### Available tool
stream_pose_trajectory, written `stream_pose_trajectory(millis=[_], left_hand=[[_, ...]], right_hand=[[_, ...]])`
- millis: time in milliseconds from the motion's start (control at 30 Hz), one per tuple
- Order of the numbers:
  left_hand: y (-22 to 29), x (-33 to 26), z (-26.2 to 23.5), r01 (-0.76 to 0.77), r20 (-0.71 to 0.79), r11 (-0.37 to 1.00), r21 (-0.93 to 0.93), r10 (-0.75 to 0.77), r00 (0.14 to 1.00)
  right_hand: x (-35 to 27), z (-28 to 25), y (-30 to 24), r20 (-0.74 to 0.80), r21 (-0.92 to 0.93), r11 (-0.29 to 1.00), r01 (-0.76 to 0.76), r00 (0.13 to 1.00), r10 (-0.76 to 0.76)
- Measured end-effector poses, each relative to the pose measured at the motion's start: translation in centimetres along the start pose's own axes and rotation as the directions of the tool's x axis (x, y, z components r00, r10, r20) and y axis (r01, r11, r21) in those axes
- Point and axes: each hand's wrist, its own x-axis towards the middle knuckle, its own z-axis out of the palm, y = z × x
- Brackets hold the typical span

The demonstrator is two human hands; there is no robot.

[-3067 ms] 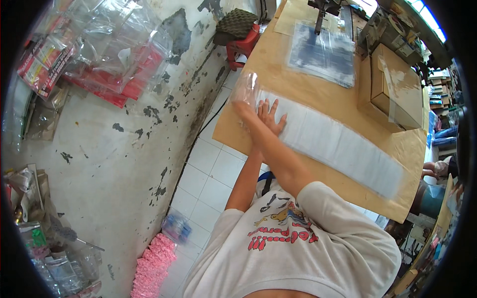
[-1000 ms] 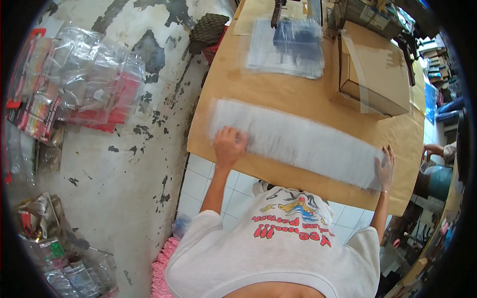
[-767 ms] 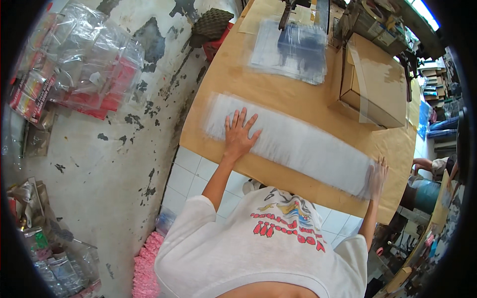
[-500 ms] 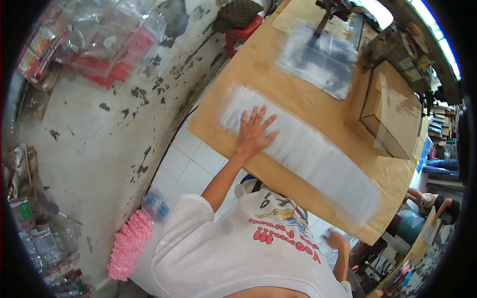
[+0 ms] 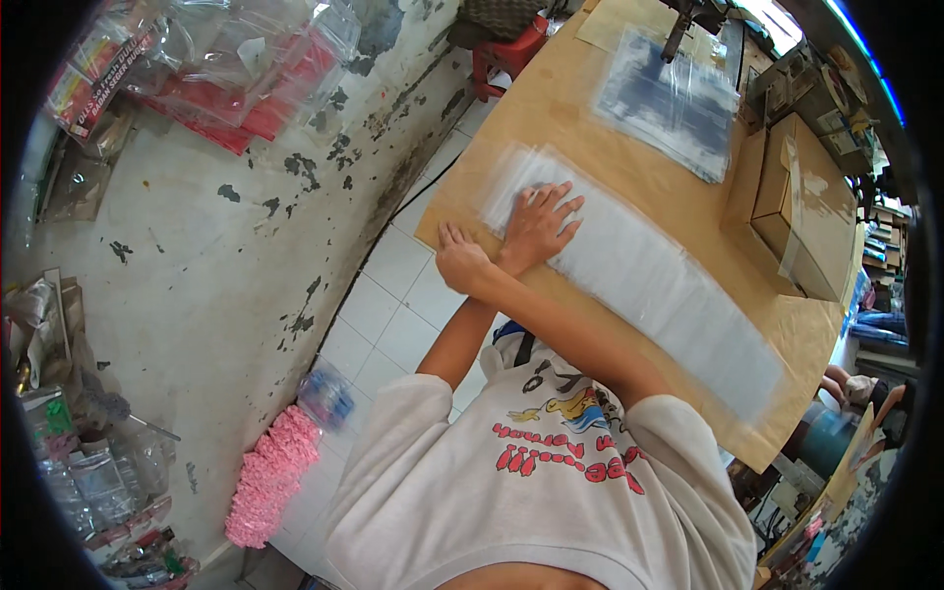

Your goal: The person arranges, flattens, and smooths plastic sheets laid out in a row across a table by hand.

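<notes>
A long stack of clear plastic sheets or sleeves (image 5: 659, 285) lies slantwise along the near side of the table. My left hand (image 5: 539, 228) rests flat on its far-left part, fingers spread. Over my left wrist crosses my right forearm. My right hand (image 5: 462, 260) is at the table's left corner, beside the stack; its fingertips touch the brown tabletop, slightly bent, and its thumb is hidden. I see nothing held in it.
Brown paper covers the table (image 5: 560, 118). More clear plastic bags (image 5: 669, 103) lie at its far side, under a dark metal part. A cardboard box (image 5: 801, 211) stands at the right. Left are a peeling wall, hanging plastic packages (image 5: 206, 69) and a pink bundle (image 5: 272, 477).
My right hand has come up from low on the right, across my body to the table's left corner. My left hand stays on the stack. The whole view has shifted slightly.
</notes>
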Motion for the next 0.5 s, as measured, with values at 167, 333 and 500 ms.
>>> stream_pose_trajectory(millis=[167,333,500], left_hand=[[1.0,0.3,-0.2,0.005,-0.216,0.983,0.185,0.036,0.976],[0.1,0.6,0.0,0.026,-0.216,0.98,0.196,0.017,0.976],[0.5,0.4,0.4,0.047,-0.218,0.983,0.176,-0.007,0.976]], right_hand=[[5.7,1.4,1.3,-0.298,-0.089,0.919,-0.385,0.89,0.344],[8.7,-3.0,1.3,-0.368,0.086,0.778,-0.622,0.706,0.605],[5.2,-7.0,6.3,-0.596,0.487,0.785,-0.383,0.511,0.619]])
